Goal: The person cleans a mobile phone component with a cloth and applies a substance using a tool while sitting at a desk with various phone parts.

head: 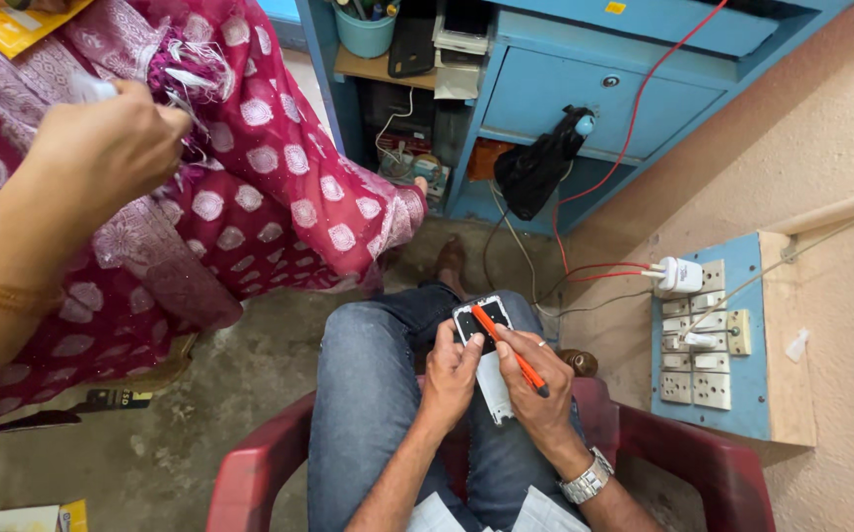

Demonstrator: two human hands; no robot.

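Nearby, another person's hand (102, 148) in pink cloth, left hand (450, 372) grasping phone (483, 335), right hand (535, 389) fingers gripping orange tool (508, 349).

Blue jeans, silver wristwatch (586, 483) (right wrist), finger ring (541, 344).

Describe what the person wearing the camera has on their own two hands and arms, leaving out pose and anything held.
Both forearms are bare, with no sleeves in view. The right hand has a silver metal wristwatch with a link band at the wrist and a thin ring on one finger. The left hand shows no ring, watch or bracelet. No gloves on either.
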